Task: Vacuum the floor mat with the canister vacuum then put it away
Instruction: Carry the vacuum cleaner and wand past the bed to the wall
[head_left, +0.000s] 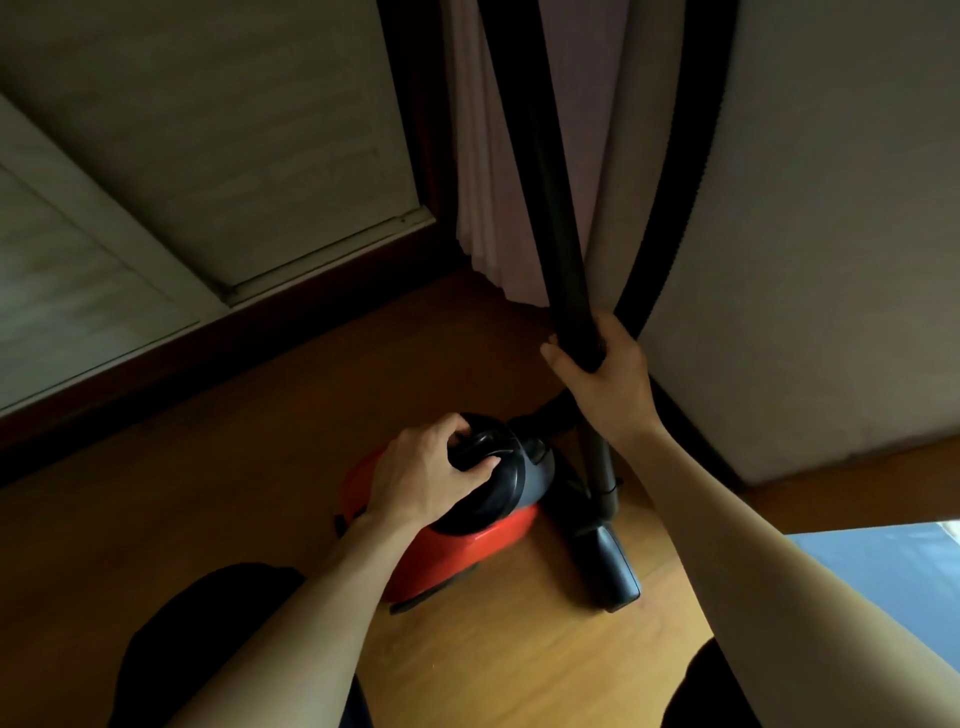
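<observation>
Dim wooden floor (493, 665), pale curtain (483, 156)

Two long bare arms show, the left arm (306, 623) and the right arm (753, 561). Each one ends in a bare hand, the left hand (431, 470) and the right hand (605, 371). Low down, the left leg (208, 649) and the right leg (727, 691) are in dark, almost black clothes. It is too dim to tell what kind of clothes they are.

left hand (426, 475) grips handle (480, 448) | right hand (605, 376) grips wand (551, 197), arm outstretched
</observation>
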